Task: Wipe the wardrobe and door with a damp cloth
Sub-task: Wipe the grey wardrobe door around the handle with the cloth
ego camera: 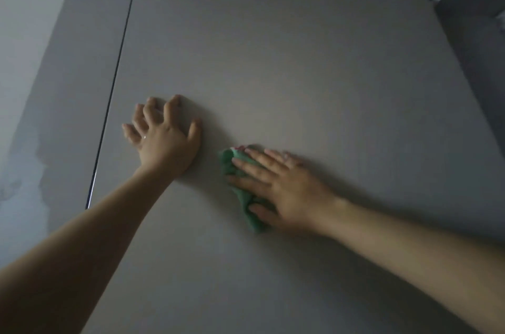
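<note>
From the head camera, the right hand (pixel 284 186) lies flat with fingers straight, pressing a green cloth (pixel 240 191) against the grey panel (pixel 300 74). The cloth is bunched under the fingers and pokes out past the fingertips and the thumb. The left hand (pixel 166 136) is spread wide on the panel, well left of the cloth, holding nothing (bracing, I would guess). A dark seam (pixel 114 93) runs just beyond its little finger. The cloth looks soft, light and limp; a flat palm on its middle should keep it from bunching or slipping.
</note>
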A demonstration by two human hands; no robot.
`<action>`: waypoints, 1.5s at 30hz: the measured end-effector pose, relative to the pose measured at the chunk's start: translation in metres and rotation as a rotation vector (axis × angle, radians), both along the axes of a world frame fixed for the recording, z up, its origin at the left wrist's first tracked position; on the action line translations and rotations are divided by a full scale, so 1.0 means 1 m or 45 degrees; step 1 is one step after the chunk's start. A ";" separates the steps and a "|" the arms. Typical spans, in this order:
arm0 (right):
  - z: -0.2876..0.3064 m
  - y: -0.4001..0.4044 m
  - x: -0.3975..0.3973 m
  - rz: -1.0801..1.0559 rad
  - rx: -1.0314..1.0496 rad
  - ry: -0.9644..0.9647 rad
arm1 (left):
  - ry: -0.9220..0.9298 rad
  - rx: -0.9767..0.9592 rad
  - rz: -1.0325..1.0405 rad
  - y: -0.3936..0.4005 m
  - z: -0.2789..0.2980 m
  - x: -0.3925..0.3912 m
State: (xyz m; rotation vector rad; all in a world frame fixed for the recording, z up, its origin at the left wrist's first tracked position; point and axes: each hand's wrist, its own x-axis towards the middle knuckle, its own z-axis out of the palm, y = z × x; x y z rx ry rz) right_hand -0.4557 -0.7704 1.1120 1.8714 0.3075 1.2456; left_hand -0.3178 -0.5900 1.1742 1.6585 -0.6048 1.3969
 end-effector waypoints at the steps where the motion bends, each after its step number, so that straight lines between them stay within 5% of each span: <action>1: 0.018 -0.011 -0.007 -0.021 -0.015 -0.109 | 0.002 0.011 -0.001 0.000 -0.001 0.000; 4: 0.090 -0.027 -0.035 -0.078 0.500 -0.452 | 0.015 0.056 -0.008 0.000 -0.001 -0.003; 6: 0.092 -0.017 -0.026 -0.103 0.706 -0.441 | 0.034 0.065 0.014 0.001 -0.002 -0.003; 10: 0.019 0.000 -0.016 -0.089 0.300 -0.223 | 0.077 0.089 0.004 0.002 -0.001 -0.003; 13: 0.019 0.010 -0.026 -0.145 0.410 -0.100 | 0.111 0.126 -0.002 0.004 0.000 -0.007; 19: 0.008 0.022 0.012 0.152 0.532 -0.257 | 0.046 0.110 0.047 0.000 -0.003 -0.016; 23: 0.030 0.002 -0.001 0.012 0.367 -0.318 | -0.165 0.123 0.032 -0.020 -0.005 -0.032; 29: 0.087 -0.042 -0.038 -0.081 0.764 -0.643 | -0.207 0.212 -0.059 -0.037 -0.008 -0.051; 36: -0.006 -0.052 -0.051 -0.083 0.229 -0.202 | -0.257 0.239 -0.074 -0.065 -0.014 -0.064; 41: 0.072 -0.095 -0.086 -0.158 0.770 -0.636 | -0.168 0.239 -0.051 -0.083 -0.014 -0.073; 45: 0.045 -0.084 -0.068 -0.069 0.654 -0.661 | -0.178 0.225 -0.011 -0.082 -0.013 -0.075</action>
